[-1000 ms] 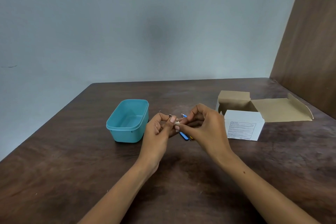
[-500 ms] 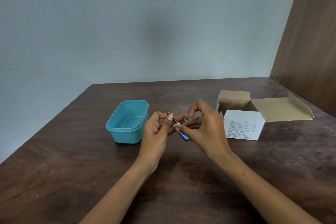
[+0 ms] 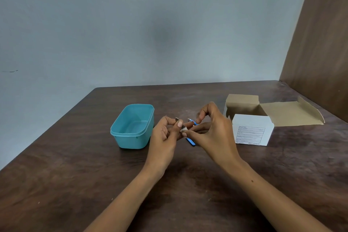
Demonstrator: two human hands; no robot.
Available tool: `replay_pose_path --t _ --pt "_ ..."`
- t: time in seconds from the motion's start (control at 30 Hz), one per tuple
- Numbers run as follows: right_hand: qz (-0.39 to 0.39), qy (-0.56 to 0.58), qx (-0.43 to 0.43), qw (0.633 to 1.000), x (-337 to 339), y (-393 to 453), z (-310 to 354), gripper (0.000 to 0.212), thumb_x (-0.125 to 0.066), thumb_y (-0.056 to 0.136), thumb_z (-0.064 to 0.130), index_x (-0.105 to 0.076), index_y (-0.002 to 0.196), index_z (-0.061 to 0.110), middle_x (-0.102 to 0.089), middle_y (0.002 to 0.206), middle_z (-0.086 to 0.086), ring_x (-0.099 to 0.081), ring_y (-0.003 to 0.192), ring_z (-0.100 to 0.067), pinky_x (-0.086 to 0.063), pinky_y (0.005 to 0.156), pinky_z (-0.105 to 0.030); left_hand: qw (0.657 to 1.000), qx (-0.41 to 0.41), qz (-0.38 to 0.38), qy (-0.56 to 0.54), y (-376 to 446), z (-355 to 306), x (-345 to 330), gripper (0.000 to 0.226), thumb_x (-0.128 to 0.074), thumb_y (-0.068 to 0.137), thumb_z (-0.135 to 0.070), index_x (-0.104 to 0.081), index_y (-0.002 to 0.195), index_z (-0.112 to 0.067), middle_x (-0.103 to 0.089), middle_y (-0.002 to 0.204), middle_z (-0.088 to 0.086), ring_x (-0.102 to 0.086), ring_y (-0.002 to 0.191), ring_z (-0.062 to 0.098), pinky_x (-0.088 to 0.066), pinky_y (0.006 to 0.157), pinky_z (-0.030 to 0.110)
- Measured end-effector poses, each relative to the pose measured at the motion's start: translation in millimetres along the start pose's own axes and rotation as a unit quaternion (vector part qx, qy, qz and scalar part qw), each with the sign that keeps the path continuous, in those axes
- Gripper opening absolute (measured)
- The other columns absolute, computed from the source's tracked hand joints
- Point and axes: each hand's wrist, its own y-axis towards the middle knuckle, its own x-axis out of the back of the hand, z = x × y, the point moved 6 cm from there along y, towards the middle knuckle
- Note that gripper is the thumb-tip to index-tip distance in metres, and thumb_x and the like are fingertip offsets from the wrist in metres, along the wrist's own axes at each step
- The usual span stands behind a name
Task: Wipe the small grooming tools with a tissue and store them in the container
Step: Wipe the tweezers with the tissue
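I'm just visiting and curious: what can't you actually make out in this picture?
Head view only:
- Metal tool in the left hand: the fingers hide most of it; type unclear.
- Tissue pinched by the right hand: only a scrap shows.
- Blue-handled tools on the table: hands cover them; number unclear.
- White box label: print too small.

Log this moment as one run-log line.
step: wiping | left hand: holds metal tool | right hand: pinches tissue on it | blue tool: on table | teal container: open, empty
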Motion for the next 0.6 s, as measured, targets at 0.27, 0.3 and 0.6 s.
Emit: replay_pose_path --t 0.27,0.3,0.6 --pt "0.055 -0.033 -0.036 0.997 -2 3 -10 0.047 -0.086 0.061 0.009 -0.043 0.081 0.013 -0.065 0.067 0.000 -0.068 0.059 -0.005 -0.058 0.061 -0.031 0.997 0.006 -0.026 -0.067 3 -9 5 0.014 -0.048 0.095 -0.016 -0.050 0.097 -0.003 -0.075 0.093 0.006 -0.072 0.092 0.016 -0.056 0.083 0.026" --pt "0.062 -0.034 -0.038 0.997 -1 3 -10 0.048 -0.086 0.061 0.009 -0.043 0.082 0.012 -0.066 0.066 -0.002 -0.069 0.058 -0.006 -0.058 0.060 -0.031 0.997 0.006 -0.028 -0.069 4 -9 6 0.014 -0.048 0.096 -0.016 -0.050 0.098 -0.002 -0.075 0.093 0.006 -0.072 0.092 0.016 -0.056 0.084 0.026" --pt "0.100 -0.083 0.000 0.992 2 7 -6 0.047 -0.084 0.062 0.003 -0.042 0.080 0.014 -0.062 0.069 -0.006 -0.068 0.057 -0.004 -0.056 0.058 -0.027 0.996 0.013 -0.041 -0.075 4 -9 8 0.012 -0.053 0.092 -0.015 -0.055 0.098 -0.004 -0.075 0.092 0.010 -0.072 0.089 0.021 -0.058 0.076 0.026"
